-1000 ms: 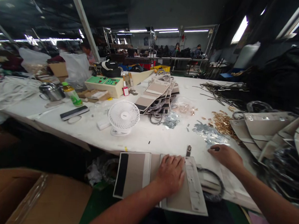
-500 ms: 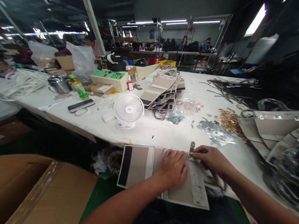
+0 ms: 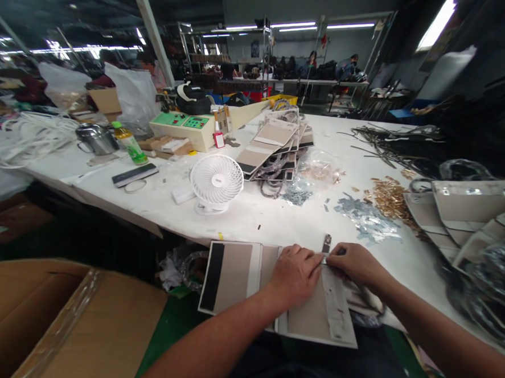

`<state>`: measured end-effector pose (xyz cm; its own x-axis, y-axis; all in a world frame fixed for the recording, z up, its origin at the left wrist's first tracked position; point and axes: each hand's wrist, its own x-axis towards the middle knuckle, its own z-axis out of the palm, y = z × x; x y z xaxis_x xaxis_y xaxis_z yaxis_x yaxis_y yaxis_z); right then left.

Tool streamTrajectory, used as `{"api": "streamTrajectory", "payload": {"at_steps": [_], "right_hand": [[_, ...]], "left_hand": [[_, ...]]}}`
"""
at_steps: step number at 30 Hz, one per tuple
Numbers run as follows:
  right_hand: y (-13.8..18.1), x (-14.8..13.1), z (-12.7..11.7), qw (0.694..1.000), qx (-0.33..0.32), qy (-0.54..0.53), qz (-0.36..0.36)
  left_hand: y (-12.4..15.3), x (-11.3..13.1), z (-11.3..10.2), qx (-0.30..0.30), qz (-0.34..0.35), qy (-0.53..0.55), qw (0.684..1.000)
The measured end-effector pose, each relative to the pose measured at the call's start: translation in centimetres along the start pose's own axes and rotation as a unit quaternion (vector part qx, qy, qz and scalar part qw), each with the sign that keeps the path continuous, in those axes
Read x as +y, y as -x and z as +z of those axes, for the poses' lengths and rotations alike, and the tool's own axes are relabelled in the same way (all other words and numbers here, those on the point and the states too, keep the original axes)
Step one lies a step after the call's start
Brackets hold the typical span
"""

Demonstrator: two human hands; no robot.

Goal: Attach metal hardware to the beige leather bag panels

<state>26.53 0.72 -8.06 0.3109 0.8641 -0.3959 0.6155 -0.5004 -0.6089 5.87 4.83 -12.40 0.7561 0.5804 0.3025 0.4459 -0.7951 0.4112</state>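
The panel (image 3: pixel 236 279) lies before fan (image 3: pixel 217 180) and metal plates (image 3: pixel 364 216).

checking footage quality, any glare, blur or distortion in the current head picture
Head view: the upper-right window is blown out white; head view: the silver pieces glint; head view: the post at upper left leans, probably wide-angle distortion; head view: fine detail by the right hand is too soft to make out.

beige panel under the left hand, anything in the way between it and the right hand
Nothing visible stands between them: the right hand is at the top edge of the beige panel, by the small dark tab sticking out there. The left hand rests on the panel alongside, close but not blocking.
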Motion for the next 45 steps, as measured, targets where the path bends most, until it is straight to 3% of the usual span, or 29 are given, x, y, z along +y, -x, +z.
{"api": "streamTrajectory", "payload": {"at_steps": [4,9,16,18,20,21,23,26,30,34,37,39,41,45], "right_hand": [[0.1,-0.2,-0.2,0.999,-0.005,0.043,-0.01],[0.4,-0.5,-0.1,0.993,0.039,0.099,-0.043],[1.2,0.0,0.1,0.992,0.08,0.079,-0.059],[1.8,0.3,-0.3,0.996,0.083,0.027,-0.034],[2.3,0.3,-1.0,0.985,0.113,-0.126,-0.02],[2.5,0.1,-1.3,0.962,0.137,-0.233,-0.03],[2.5,-0.5,-1.8,0.879,0.181,-0.432,-0.083],[1.7,-1.6,-1.8,0.768,0.224,-0.579,-0.158],[0.3,-1.4,-0.8,0.691,0.276,-0.646,-0.169],[-0.4,-0.1,-0.1,0.655,0.269,-0.69,-0.151],[-0.4,-0.3,0.1,0.658,0.279,-0.681,-0.161],[-0.3,-1.1,0.5,0.68,0.293,-0.644,-0.19],[0.0,-2.2,1.1,0.731,0.291,-0.575,-0.224],[1.0,-3.8,2.1,0.872,0.25,-0.343,-0.243]], "left_hand": [[-0.4,0.0,0.0,0.002,-0.021,0.021,1.0],[-0.8,-0.1,0.4,0.013,-0.038,0.032,0.999],[-1.4,-0.3,1.1,0.035,-0.057,0.053,0.996],[-1.5,-0.3,1.2,0.032,-0.052,0.05,0.997],[-1.6,-0.3,1.2,0.028,-0.045,0.046,0.998],[-1.6,-0.3,1.2,0.026,-0.042,0.045,0.998],[-1.8,-0.4,1.1,0.02,-0.041,0.047,0.998],[-2.0,-0.5,1.0,0.009,-0.049,0.055,0.997],[-2.2,-0.6,1.1,0.004,-0.055,0.066,0.996],[-2.3,-0.5,1.2,-0.002,-0.06,0.061,0.996],[-2.5,-0.3,1.1,-0.017,-0.064,0.055,0.996],[-2.7,-0.3,0.8,-0.022,-0.063,0.052,0.996],[-2.8,-0.2,0.5,-0.027,-0.06,0.05,0.997],[-3.3,-0.5,-0.1,-0.052,-0.058,0.044,0.996]]}}
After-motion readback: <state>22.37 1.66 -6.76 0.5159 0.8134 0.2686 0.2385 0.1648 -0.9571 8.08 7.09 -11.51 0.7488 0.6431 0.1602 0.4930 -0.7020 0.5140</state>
